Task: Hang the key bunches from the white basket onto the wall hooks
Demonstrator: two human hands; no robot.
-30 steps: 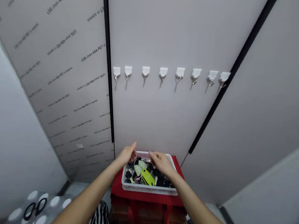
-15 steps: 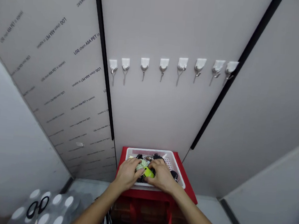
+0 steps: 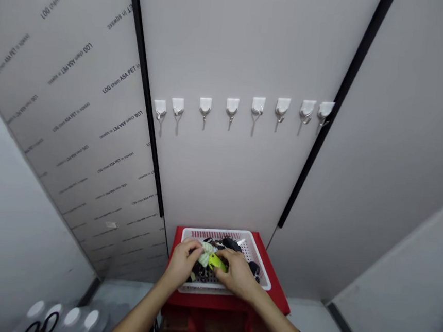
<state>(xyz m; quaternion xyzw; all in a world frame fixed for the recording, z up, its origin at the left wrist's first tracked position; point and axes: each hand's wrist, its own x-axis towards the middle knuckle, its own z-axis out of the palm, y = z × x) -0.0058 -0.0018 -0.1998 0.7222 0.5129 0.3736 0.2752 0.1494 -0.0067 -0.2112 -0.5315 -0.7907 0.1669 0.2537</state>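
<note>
Pale grey wall panels (image 3: 236, 43) straight ahead, split by black vertical strips (image 3: 144, 92); a row of white wall hooks (image 3: 232, 106) across the middle panel, printed protective film (image 3: 65, 95) on the left panel, light floor (image 3: 309, 313) below.

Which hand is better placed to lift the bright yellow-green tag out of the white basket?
Probably the right hand: its fingers already rest on the yellow-green tag in the white basket. The left hand sits at the pale green piece beside it.
</note>
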